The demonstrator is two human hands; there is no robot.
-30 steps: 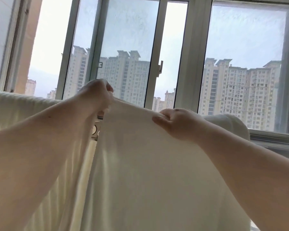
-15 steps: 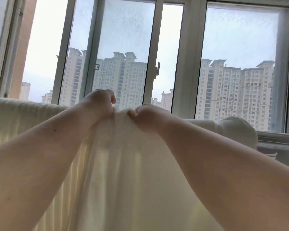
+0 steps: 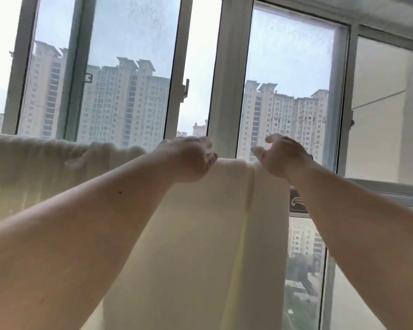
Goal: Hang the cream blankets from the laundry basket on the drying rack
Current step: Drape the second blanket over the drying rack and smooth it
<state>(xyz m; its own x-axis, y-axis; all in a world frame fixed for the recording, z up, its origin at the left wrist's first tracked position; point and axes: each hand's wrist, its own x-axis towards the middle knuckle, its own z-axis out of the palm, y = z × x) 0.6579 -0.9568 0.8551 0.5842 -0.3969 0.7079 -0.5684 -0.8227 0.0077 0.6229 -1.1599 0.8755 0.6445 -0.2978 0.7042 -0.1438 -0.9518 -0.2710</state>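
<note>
A smooth cream blanket (image 3: 200, 234) hangs straight down in front of me, its top fold draped over a bar that it hides. My left hand (image 3: 188, 160) grips the top fold at its left end, fingers curled over the edge. My right hand (image 3: 281, 156) hovers at the fold's right end with fingers spread and thumb out, holding nothing. A second, ribbed cream blanket (image 3: 34, 167) hangs to the left along the same height. The drying rack itself and the laundry basket are out of sight.
White-framed sliding windows (image 3: 227, 79) stand close behind the blankets, with tall buildings beyond. A window sill (image 3: 386, 189) runs at the right. A small dark label (image 3: 297, 202) shows beside the blanket's right edge.
My hands were pinched together on the bunched top edge; they have moved apart and the blanket now hangs flat. My right hand has let go and opened. The view has shifted right.
</note>
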